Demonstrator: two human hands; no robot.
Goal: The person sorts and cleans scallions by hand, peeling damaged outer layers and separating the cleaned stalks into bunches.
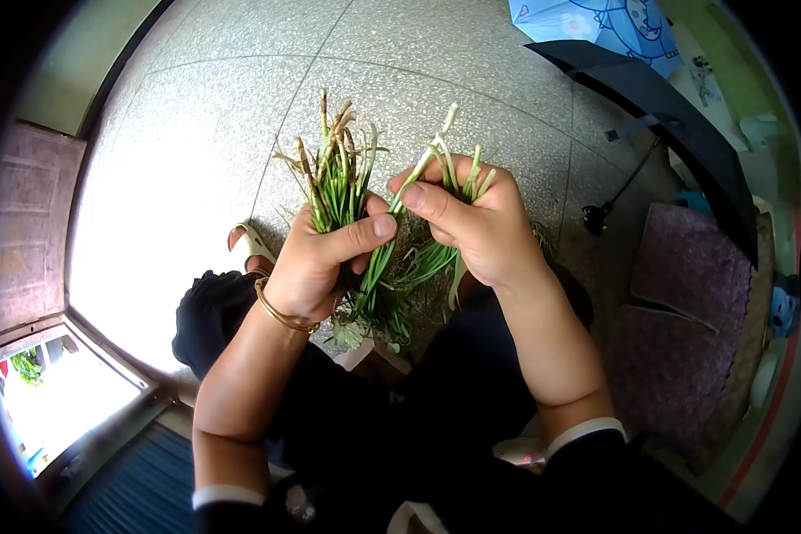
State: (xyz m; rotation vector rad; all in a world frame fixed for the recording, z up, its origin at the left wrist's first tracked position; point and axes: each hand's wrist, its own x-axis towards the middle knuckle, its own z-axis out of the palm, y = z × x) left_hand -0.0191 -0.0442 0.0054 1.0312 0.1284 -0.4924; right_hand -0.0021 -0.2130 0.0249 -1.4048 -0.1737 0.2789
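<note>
My left hand (316, 258) is closed round a thick bunch of chives (336, 182), their brown, ragged root ends pointing up and away from me. Its thumb and fingers also press on green leaves that run across to the other hand. In my right hand (481, 222) are a few cleaner chives (424, 163) with pale white ends, one pinched between thumb and forefinger. Below both hands, loose greens (387, 311) hang or lie between my knees; what supports them is partly hidden.
A black umbrella (676, 125) stands opened on the floor at right, with a blue patterned umbrella (610, 27) behind it. Purple padded cushions (690, 329) are at the right. Speckled tiles (214, 133) spread ahead. A wooden door (31, 222) is at left.
</note>
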